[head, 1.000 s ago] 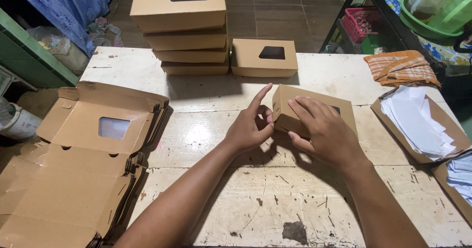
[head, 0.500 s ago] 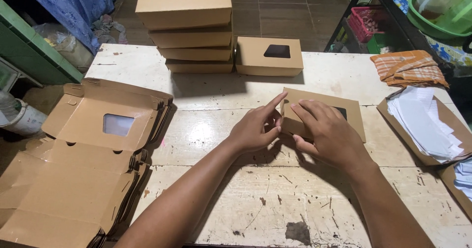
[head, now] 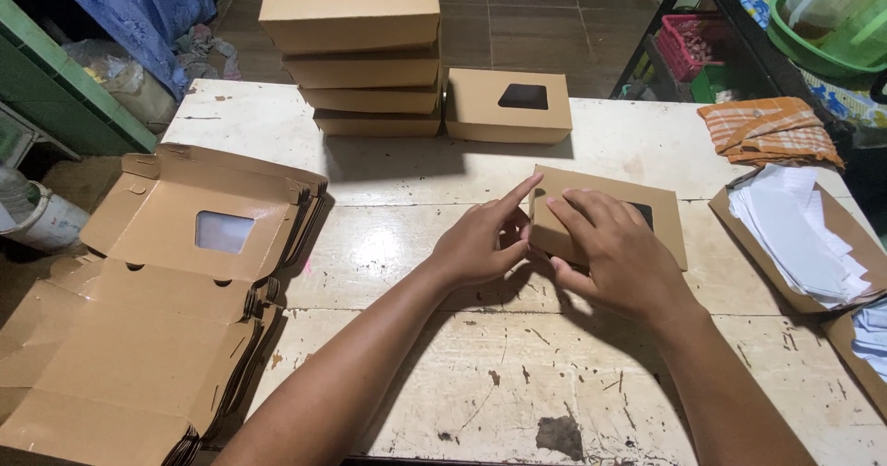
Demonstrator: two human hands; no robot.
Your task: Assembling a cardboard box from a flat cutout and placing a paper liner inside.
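Note:
A brown cardboard box with a dark window (head: pixel 647 217) lies closed on the worn white table (head: pixel 443 374). My right hand (head: pixel 619 254) lies over its near left corner, fingers spread on the lid. My left hand (head: pixel 485 240) touches the box's left side, with the index finger stretched up along the lid's edge. Both hands press on this one box.
A stack of folded window boxes (head: pixel 356 55) stands at the table's far edge, a single one (head: pixel 508 106) beside it. Flat unfolded boxes (head: pixel 157 309) pile up at the left. At the right lie white paper sheets in a box (head: pixel 799 240) and an orange cloth (head: pixel 767 129).
Both hands have stayed on the box with only small finger shifts; the box lies a little flatter under my right hand.

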